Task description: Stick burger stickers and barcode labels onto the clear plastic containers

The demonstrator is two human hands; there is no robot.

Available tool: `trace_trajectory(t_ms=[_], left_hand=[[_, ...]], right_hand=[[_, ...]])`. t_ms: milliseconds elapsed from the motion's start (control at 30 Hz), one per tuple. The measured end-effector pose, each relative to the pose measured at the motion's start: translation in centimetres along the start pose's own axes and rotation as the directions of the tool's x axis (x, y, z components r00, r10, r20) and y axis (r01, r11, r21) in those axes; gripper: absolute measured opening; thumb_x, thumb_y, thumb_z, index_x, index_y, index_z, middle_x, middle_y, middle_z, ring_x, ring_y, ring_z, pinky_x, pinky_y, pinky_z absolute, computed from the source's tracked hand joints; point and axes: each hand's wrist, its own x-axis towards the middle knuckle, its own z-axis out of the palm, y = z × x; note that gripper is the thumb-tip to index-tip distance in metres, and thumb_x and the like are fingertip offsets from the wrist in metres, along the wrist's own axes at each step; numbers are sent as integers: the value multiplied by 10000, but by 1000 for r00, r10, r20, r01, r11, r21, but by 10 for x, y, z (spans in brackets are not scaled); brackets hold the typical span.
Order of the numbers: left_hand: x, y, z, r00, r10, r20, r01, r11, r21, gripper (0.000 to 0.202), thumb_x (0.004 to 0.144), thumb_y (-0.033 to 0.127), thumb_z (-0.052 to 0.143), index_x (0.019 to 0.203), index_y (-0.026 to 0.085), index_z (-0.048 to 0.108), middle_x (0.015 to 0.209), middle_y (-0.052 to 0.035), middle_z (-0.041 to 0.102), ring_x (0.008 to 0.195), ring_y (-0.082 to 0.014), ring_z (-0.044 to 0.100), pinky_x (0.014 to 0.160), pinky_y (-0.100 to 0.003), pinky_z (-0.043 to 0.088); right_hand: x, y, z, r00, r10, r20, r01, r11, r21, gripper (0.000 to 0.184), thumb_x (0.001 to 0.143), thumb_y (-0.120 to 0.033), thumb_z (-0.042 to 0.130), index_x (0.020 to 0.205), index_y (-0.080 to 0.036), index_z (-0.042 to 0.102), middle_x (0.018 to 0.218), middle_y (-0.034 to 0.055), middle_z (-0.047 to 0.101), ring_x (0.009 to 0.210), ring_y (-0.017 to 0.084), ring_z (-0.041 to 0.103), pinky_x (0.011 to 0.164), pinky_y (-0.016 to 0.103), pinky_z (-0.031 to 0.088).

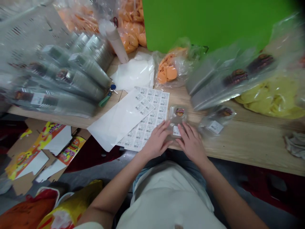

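A small clear plastic packet [177, 122] with a round printed sticker and a white barcode label lies near the front edge of the wooden table [250, 140]. My left hand [157, 140] rests on its left side, fingers stretched flat, partly over a sheet of barcode labels [150, 117]. My right hand [192, 141] lies on the packet's right side, fingers extended and pressing down by the white label. Both hands touch the packet.
Stacks of clear packets [69, 79] lie at the left and more packets [228, 79] at the right. Bags of orange discs [168, 71] and yellow discs [276, 95] sit behind. A labelled packet [214, 125] lies right of my hands. Printed cartons [40, 149] litter the floor.
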Motion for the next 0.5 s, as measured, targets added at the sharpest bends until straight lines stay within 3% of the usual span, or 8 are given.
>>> trace_trajectory(t_ms=[67,133,200,300,367,433,500], left_hand=[[-1,5,-12,971,-186,-147,170,979,-113,267,853,251,490,1113,187,501,1295,-129,470,1240,-238,405,1015,-448,353],[0,11,-22,872,-444,-206,363,869,-336,230,862,297,480,1055,185,538,1157,-107,562,1090,-214,530,931,-402,431],[5,16,-30,797,-604,-6,474,631,-614,266,855,339,496,1064,186,558,1087,-87,600,985,-189,584,876,-364,466],[16,24,-33,751,-530,394,549,169,-819,334,770,301,631,1081,189,585,996,-53,641,855,-136,621,833,-299,483],[22,31,-30,720,-490,491,554,-19,-832,321,679,255,724,973,174,625,837,-16,652,711,-92,617,743,-240,493],[26,41,-21,709,-477,519,555,-76,-829,296,619,248,768,860,157,624,701,17,617,597,-63,582,644,-201,478],[29,53,-11,730,-429,532,581,-21,-813,281,625,282,761,813,148,600,639,31,577,553,-56,553,599,-193,459]], right_hand=[[1,2,2,1000,-23,-11,23,1000,15,596,855,-371,475,1387,-178,287,1334,139,442,1196,286,398,932,458,388],[2,2,-3,995,-63,-73,67,997,43,669,842,-385,494,1407,-149,223,1298,151,472,1169,279,418,951,454,377],[2,-3,-11,984,-99,-148,110,991,72,730,826,-402,518,1416,-139,179,1288,158,478,1161,279,425,966,453,366],[4,-12,-26,970,-117,-215,147,981,127,728,803,-410,550,1402,-156,223,1268,148,497,1145,280,443,967,450,364],[4,-16,-34,964,-113,-239,157,972,174,709,795,-401,562,1386,-163,253,1253,143,510,1137,274,459,966,448,365],[-2,-15,-42,959,-115,-258,167,967,193,708,783,-389,578,1379,-171,262,1260,142,503,1142,268,463,966,449,365],[-15,-9,-50,955,-124,-269,174,969,173,703,773,-377,596,1370,-183,279,1258,138,506,1142,263,466,960,440,372]])
